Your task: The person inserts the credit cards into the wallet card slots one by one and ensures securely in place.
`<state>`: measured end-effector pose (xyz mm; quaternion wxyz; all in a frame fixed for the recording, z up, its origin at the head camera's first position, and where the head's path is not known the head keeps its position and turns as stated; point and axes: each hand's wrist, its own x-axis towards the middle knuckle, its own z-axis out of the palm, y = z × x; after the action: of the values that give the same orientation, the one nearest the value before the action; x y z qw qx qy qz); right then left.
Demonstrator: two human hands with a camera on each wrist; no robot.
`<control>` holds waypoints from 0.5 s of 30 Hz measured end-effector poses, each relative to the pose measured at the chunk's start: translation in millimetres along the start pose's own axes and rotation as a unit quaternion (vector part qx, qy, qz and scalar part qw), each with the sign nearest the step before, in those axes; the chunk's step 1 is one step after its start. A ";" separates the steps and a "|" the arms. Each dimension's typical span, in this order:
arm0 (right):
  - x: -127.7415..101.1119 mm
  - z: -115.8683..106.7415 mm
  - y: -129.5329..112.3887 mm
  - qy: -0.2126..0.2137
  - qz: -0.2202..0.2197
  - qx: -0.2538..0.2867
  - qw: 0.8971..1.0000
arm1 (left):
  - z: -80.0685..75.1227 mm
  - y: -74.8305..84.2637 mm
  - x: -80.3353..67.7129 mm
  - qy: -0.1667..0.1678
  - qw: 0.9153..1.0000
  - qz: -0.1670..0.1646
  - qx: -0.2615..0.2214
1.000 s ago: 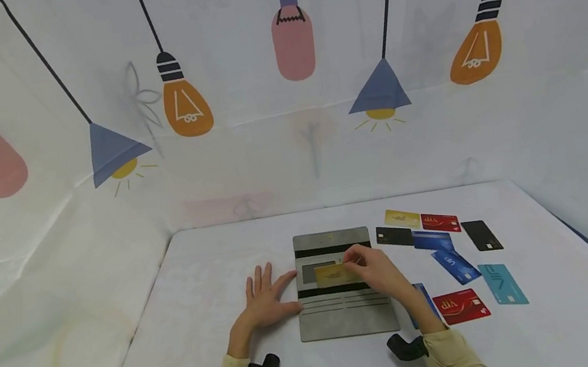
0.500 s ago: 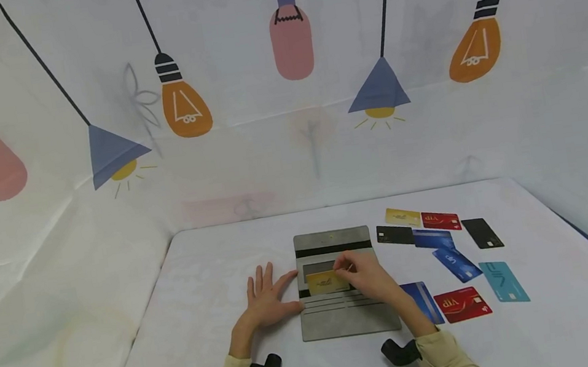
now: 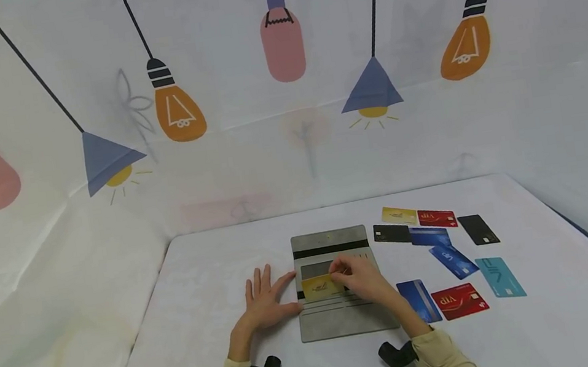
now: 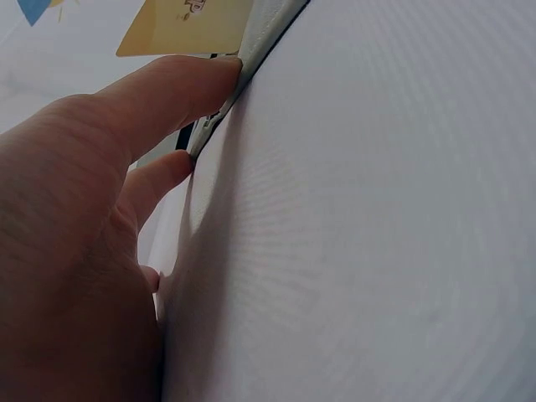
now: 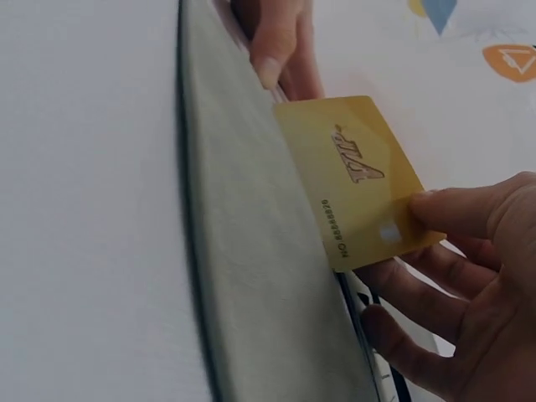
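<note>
1. Head view: a grey card wallet [image 3: 343, 301] lies open on the white table [image 3: 189, 321], with the right hand [image 3: 359, 279] over its middle, pinching a gold VIP card [image 3: 320, 286] between thumb and fingertips.
2. Right wrist view: the gold VIP card [image 5: 360, 180] stands tilted with its lower edge against the grey card wallet [image 5: 251, 276]; the thumb lies on its face, the other fingers [image 5: 410, 289] curl behind it.
3. Left hand [image 3: 265, 302] lies flat on the table at 9 o'clock of the wallet, fingers straight and spread, thumb and forefinger touching the wallet's left edge [image 4: 251, 50].
4. Loose cards lie at 3 o'clock of the wallet: a blue card [image 3: 420, 301], a red VIP card [image 3: 460, 301], a teal card [image 3: 500, 277], two black cards [image 3: 478, 228] and others further back.
</note>
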<state>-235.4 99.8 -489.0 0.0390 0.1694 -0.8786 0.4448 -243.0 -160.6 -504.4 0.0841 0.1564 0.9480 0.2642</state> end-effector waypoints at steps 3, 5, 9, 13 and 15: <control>-0.6 4.2 0.4 0.016 0.007 0.004 1.000 | 0.4 -0.7 -0.3 0.000 1.000 -0.001 -0.001; -0.9 7.0 0.6 0.022 0.019 0.008 1.000 | 0.6 -0.9 -0.5 0.003 1.000 0.001 -0.003; -2.4 10.9 0.7 0.028 0.042 0.011 0.999 | 1.5 -1.8 0.0 0.003 1.000 0.001 -0.005; -3.6 12.3 0.7 0.035 0.058 0.017 0.998 | 2.3 -2.7 0.7 -0.002 1.000 -0.003 -0.002; -4.1 13.0 0.9 0.042 0.057 0.020 0.997 | 2.0 -2.7 1.0 -0.001 1.000 -0.002 -0.001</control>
<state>-230.8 91.0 -498.4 0.0470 0.1015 -0.8752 0.4707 -244.2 -161.5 -507.6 0.0861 0.1544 0.9481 0.2644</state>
